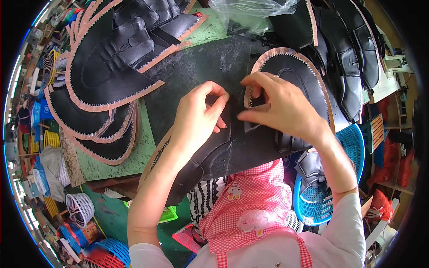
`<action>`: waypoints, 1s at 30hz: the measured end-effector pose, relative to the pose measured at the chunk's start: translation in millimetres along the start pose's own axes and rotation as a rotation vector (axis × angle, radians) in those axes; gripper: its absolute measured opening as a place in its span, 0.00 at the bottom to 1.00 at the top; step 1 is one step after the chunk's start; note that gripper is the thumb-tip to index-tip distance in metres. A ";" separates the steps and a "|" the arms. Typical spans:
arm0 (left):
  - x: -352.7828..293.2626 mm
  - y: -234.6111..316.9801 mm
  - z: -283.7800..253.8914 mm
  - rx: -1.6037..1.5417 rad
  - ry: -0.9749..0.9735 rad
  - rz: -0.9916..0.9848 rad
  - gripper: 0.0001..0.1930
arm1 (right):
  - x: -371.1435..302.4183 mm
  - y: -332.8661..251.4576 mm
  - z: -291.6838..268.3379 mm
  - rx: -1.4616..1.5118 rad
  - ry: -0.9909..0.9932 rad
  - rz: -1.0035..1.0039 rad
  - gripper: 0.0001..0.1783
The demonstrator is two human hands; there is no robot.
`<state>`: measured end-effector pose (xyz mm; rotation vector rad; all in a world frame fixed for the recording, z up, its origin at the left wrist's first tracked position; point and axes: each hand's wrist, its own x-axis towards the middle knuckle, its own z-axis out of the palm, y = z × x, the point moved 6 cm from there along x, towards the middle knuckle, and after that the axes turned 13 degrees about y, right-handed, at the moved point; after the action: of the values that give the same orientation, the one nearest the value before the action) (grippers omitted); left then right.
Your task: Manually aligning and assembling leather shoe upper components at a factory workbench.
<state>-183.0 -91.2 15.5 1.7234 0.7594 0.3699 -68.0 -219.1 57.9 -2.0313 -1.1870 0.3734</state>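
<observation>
Over the dark work mat (pixel 192 67), my left hand (pixel 201 111) has its thumb and forefinger pressed together in a pinch. Whatever may be between those fingertips is too small to make out. A black leather shoe upper (pixel 214 154) lies beneath this hand, part of it hidden by my forearm. My right hand (pixel 283 105) is a little to the right, thumb and forefinger spread apart with nothing visible between them. Under it rests another black upper (pixel 299 73) with a tan edge and pale zigzag stitching, partly covered by the hand.
Stacked black uppers (pixel 107 58) with tan edges cover the left of the green table (pixel 149 129). More black pieces (pixel 339 58) lie at the far right. A clear plastic bag (pixel 254 11) sits at the back. Below the table's right side is a blue basket (pixel 353 138) holding black pieces.
</observation>
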 end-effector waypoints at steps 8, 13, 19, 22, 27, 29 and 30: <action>-4.2 7.9 2.8 -0.013 0.028 -0.018 0.05 | -14.8 25.8 -17.9 0.021 0.152 0.070 0.11; -24.6 35.3 22.5 0.191 -0.001 0.374 0.09 | -25.4 47.4 -13.2 0.435 0.218 0.127 0.19; -21.3 32.2 58.5 0.308 -0.144 0.276 0.11 | -39.4 56.8 -12.9 0.642 0.303 0.048 0.20; -20.4 32.7 63.3 0.303 -0.161 0.180 0.12 | -48.5 64.5 -12.5 0.726 0.331 0.070 0.17; -18.9 25.4 67.4 0.292 -0.189 -0.012 0.12 | -58.4 78.6 -16.0 0.830 0.406 0.097 0.15; -19.9 27.7 71.5 0.207 -0.195 0.074 0.11 | -57.5 74.6 -17.4 0.767 0.434 0.044 0.15; -20.5 31.6 73.5 0.117 -0.201 0.160 0.10 | -57.0 70.5 -19.0 0.698 0.461 -0.008 0.14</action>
<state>-144.4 -163.3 26.8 1.9051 0.5076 0.2599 -43.2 -296.6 13.5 -1.3948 -0.6515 0.2470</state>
